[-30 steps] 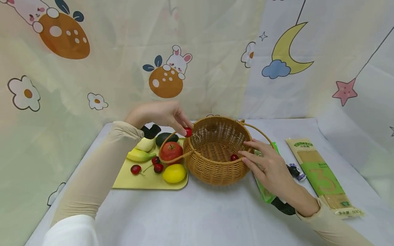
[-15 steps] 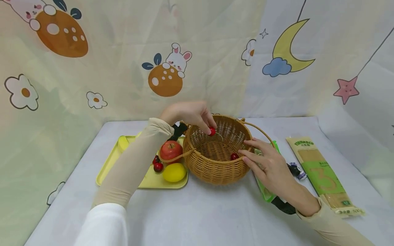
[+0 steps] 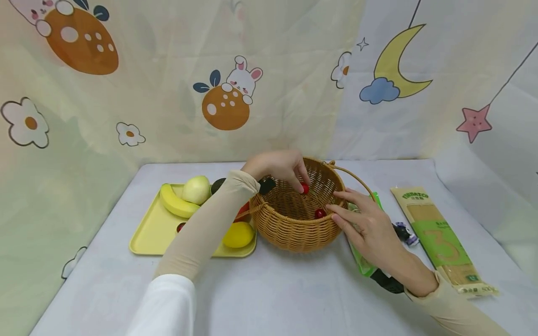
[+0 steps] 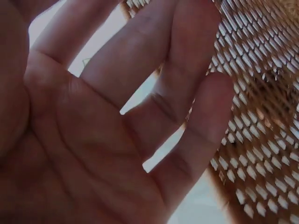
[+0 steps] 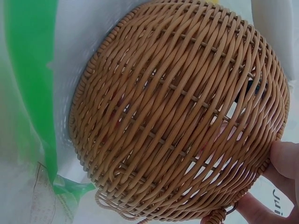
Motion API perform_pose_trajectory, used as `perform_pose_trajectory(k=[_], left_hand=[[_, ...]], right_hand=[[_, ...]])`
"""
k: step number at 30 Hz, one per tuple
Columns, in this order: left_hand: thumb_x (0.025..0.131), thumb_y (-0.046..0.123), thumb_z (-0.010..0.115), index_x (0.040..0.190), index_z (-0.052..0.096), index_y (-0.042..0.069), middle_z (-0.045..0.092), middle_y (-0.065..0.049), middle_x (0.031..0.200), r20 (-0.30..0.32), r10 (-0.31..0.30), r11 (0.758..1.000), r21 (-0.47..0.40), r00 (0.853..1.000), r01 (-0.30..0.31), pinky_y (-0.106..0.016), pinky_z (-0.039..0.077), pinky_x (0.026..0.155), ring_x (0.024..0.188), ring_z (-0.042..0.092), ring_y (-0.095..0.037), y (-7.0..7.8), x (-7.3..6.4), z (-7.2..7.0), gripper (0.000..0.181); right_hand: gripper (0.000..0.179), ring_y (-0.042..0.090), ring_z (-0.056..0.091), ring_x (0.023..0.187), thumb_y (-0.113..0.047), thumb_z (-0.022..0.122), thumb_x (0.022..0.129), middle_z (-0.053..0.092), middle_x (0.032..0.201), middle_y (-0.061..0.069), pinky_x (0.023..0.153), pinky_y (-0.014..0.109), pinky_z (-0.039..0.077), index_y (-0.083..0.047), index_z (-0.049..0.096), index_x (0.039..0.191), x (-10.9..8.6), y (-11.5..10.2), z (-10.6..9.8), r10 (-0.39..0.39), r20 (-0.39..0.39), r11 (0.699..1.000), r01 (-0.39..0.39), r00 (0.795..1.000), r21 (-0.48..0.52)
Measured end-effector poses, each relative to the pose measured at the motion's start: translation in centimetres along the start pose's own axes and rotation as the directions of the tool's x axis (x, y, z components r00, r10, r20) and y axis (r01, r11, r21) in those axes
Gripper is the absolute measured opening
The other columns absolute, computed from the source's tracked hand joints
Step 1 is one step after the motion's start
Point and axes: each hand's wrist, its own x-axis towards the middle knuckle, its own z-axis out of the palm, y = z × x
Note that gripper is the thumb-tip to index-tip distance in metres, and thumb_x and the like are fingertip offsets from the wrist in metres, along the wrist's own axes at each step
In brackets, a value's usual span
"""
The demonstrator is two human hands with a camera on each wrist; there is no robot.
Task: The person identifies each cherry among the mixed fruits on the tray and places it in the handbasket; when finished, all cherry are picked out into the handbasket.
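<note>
My left hand (image 3: 282, 167) reaches over the rim of the brown wicker basket (image 3: 299, 235), pinching a red cherry (image 3: 305, 188) inside it. Another cherry (image 3: 320, 213) lies in the basket near its right front side. In the left wrist view, the palm and bent fingers (image 4: 126, 70) show against the wicker, while the pinched cherry is out of sight. My right hand (image 3: 370, 228) grips the basket's right rim. The right wrist view shows the woven outer wall (image 5: 177, 112) with fingertips (image 5: 285, 158) at its edge.
Left of the basket, a yellow tray (image 3: 147, 240) holds a banana (image 3: 176, 203), a pale round fruit (image 3: 196, 190), a lemon (image 3: 237, 234) and a cherry (image 3: 180, 227). My left forearm hides part of it. At right lie a green packet (image 3: 364, 266), small wrapped items (image 3: 405, 233) and a noodle pack (image 3: 443, 240).
My left hand has moved right from above the tray's edge and down into the basket, carrying the cherry. My right hand stays on the rim.
</note>
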Motion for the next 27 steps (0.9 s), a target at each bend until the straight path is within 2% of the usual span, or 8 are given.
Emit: perform_pose_trajectory(k=[4,10,14,19,27], left_hand=[[0.089,0.020,0.081,0.118,0.080,0.016,0.075,0.001,0.125,0.019,-0.007,1.000,0.031,1.000,0.006,-0.022,0.052,0.080,0.101,0.067,-0.009,0.0,0.9,0.6,0.028],[0.090,0.020,0.081,0.119,0.079,0.016,0.073,0.000,0.131,0.037,-0.038,0.999,0.017,0.999,0.037,-0.029,0.057,0.092,0.117,0.068,-0.015,-0.2,1.5,1.4,0.030],[0.090,0.020,0.081,0.119,0.079,0.018,0.073,0.000,0.129,0.037,-0.045,0.999,0.017,0.998,0.045,-0.029,0.057,0.091,0.116,0.068,-0.016,0.0,1.5,1.6,0.030],[0.090,0.018,0.080,0.122,0.077,0.014,0.074,-0.001,0.127,0.045,-0.054,0.998,-0.011,0.997,0.055,-0.029,0.058,0.090,0.111,0.070,-0.016,0.0,1.5,1.7,0.032],[0.090,0.016,0.080,0.122,0.077,0.014,0.075,-0.002,0.125,0.045,-0.045,0.999,-0.020,0.998,0.046,-0.029,0.059,0.090,0.109,0.072,-0.016,0.0,1.6,1.5,0.033]], right_hand=[[0.030,0.037,0.055,0.133,-0.007,0.076,0.090,0.065,0.137,0.013,0.101,0.057,0.046,-0.014,0.078,0.119,0.1,0.0,0.0,0.002,0.000,1.000,-0.002,1.000,0.002],[0.030,0.038,0.054,0.133,-0.007,0.076,0.090,0.065,0.136,0.014,0.102,0.057,0.045,-0.013,0.078,0.119,0.1,0.1,0.0,-0.004,-0.004,1.000,0.004,1.000,0.001],[0.030,0.038,0.054,0.133,-0.007,0.075,0.090,0.065,0.136,0.015,0.102,0.056,0.045,-0.013,0.078,0.119,-0.1,0.1,0.1,-0.006,-0.001,1.000,0.006,1.000,0.005],[0.030,0.038,0.055,0.133,-0.007,0.075,0.090,0.065,0.136,0.014,0.101,0.056,0.045,-0.014,0.078,0.119,-0.2,0.1,0.1,-0.006,0.001,1.000,0.006,1.000,0.004],[0.030,0.037,0.055,0.133,-0.007,0.075,0.090,0.065,0.137,0.015,0.101,0.056,0.045,-0.014,0.078,0.120,0.0,0.1,0.0,-0.001,0.002,1.000,0.001,1.000,0.007]])
